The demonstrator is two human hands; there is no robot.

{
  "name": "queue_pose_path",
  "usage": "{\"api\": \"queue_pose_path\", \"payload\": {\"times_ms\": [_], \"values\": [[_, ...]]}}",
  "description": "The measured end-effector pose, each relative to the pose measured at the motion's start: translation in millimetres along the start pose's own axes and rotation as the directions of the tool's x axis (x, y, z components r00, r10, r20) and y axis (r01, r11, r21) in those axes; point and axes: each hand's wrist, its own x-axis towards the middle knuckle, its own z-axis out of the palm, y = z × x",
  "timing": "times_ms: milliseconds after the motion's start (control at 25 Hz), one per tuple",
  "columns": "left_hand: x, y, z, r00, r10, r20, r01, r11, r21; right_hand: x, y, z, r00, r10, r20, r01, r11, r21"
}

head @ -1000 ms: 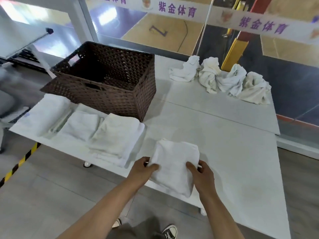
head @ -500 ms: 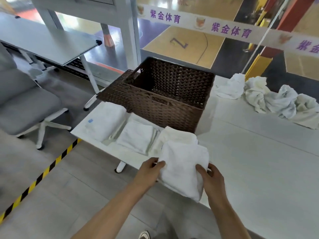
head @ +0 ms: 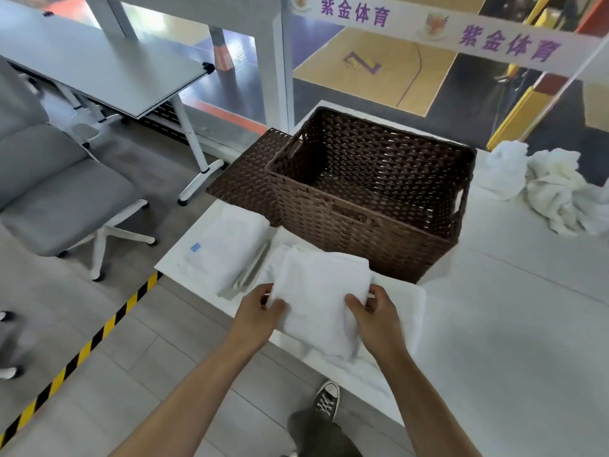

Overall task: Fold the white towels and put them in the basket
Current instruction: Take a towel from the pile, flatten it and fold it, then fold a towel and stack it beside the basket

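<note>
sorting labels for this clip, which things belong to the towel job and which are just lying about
Job: held towel, left hand, right hand, basket, folded stack, crumpled towels.
Lying about: grey chair, side desk, floor tape.

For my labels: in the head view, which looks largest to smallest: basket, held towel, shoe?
1. basket
2. held towel
3. shoe, smallest as seen, but farther away, on the floor.
</note>
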Motion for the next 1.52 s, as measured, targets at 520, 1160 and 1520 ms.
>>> {"api": "queue_pose_path", "payload": {"times_ms": [520,1160,1520], "values": [[129.6,-48.2,-30.4,0.991,0.074,0.109,-0.119,0.864,0.490,87.6,13.7,111.2,0.993,0.099,-0.059,-0.114,0.928,-0.355],[150.6,-47.5,-33.4,0.802,0.277,0.529,-0.596,0.315,0.739,35.7,6.6,127.7,0.975,-0.221,0.029,0.165,0.625,-0.763],[98.5,64.2,-0.7,0.607,0.615,0.504,-0.761,0.268,0.590,13.4,-47.0,48.3,0.883,-0.394,-0.254,0.105,0.695,-0.712]]}}
